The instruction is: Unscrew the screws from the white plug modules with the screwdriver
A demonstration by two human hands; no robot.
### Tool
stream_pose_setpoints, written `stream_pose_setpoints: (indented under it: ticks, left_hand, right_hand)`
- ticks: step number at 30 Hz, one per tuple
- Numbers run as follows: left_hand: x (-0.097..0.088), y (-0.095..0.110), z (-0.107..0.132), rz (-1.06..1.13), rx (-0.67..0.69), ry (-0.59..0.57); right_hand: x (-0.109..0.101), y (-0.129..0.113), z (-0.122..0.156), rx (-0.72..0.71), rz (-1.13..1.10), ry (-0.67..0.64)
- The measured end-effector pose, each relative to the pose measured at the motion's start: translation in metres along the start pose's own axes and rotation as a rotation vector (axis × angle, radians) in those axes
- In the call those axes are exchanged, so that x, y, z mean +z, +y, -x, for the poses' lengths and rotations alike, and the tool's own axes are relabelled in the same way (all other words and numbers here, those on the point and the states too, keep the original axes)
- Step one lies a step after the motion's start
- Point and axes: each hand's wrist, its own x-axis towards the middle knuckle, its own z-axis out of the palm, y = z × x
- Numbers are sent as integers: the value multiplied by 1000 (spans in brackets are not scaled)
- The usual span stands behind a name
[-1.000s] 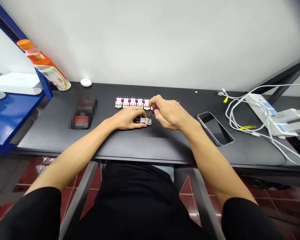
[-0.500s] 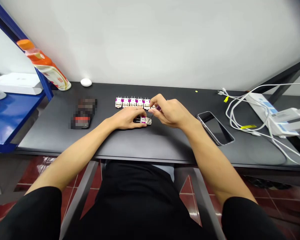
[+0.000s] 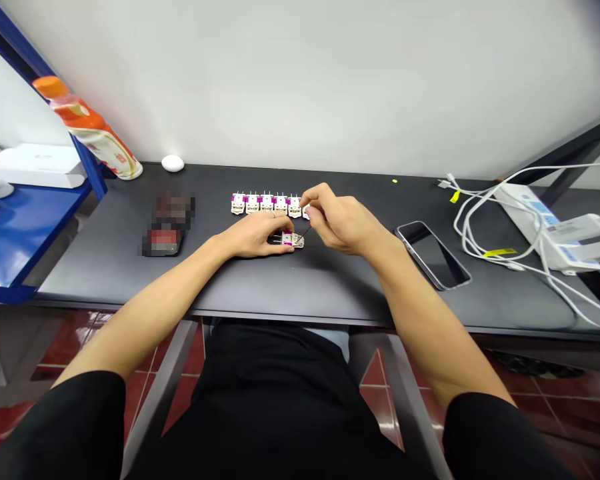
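Observation:
My left hand (image 3: 253,235) rests on the black table (image 3: 330,287), its fingers closed on a small white and purple plug-like part (image 3: 292,241) and pinning it down. My right hand (image 3: 343,220) is pinched round a thin screwdriver (image 3: 306,230) whose tip slants down onto that part. Just behind both hands, a row of several similar white and purple parts (image 3: 265,203) lies side by side on the table.
A dark phone (image 3: 433,255) lies right of my right hand. White cables (image 3: 485,230) and a power strip (image 3: 530,213) fill the far right. A blurred dark item (image 3: 169,225) sits left. An orange bottle (image 3: 87,130), a white oval object (image 3: 173,163) and a blue shelf (image 3: 25,227) stand at the back left.
My right hand has turned and shifted slightly back, and the screwdriver's red handle is now hidden in its fingers. The left hand and the part have stayed put.

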Motion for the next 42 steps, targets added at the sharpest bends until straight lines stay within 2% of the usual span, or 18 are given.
stream_pose_setpoints:
  ticks: [4, 10, 16, 23, 28, 35, 42]
  left_hand:
    - [1, -1, 0, 2, 3, 5]
    - [1, 0, 0, 13, 14, 7]
    - [0, 0, -1, 10, 2, -3]
    - [-1, 2, -1, 16, -2, -3]
    - [-1, 2, -1, 14, -6, -1]
    - [0, 0, -1, 5, -4, -6]
    - [0, 0, 0, 10, -7, -11]
  right_hand:
    - [-1, -1, 0, -31, -29, 9]
    - [-2, -2, -1, 40, -13, -30]
    - [1, 0, 0, -56, -3, 14]
    - [5, 2, 1, -37, -3, 28]
    - [5, 3, 2, -113, -16, 55]
    - [3, 0, 1, -42, 27, 28]
    - [2, 1, 2, -111, 35, 19]
